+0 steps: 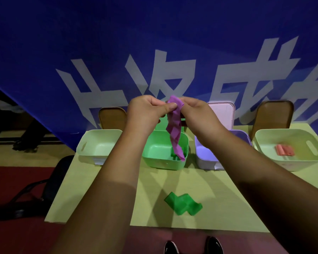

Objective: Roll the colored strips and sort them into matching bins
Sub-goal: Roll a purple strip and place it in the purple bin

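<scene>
A purple strip (175,132) hangs in the air over the green bin (154,158), its lower end dangling by the bin's right wall. My left hand (147,112) and my right hand (196,114) both pinch its top end, held above the table. A crumpled green strip (184,204) lies on the table near the front edge. A small green piece (173,155) sits inside the green bin. The purple bin (204,156) stands just right of it, partly hidden by my right arm. The pale bin (301,162) at far right holds a rolled red strip (285,150).
A pale bin (92,153) stands at the left of the row. Lids lean against the blue banner behind the bins: brown (111,118), pink (224,114), brown (273,114). A dark chair (51,182) is left of the yellow-green table (103,198).
</scene>
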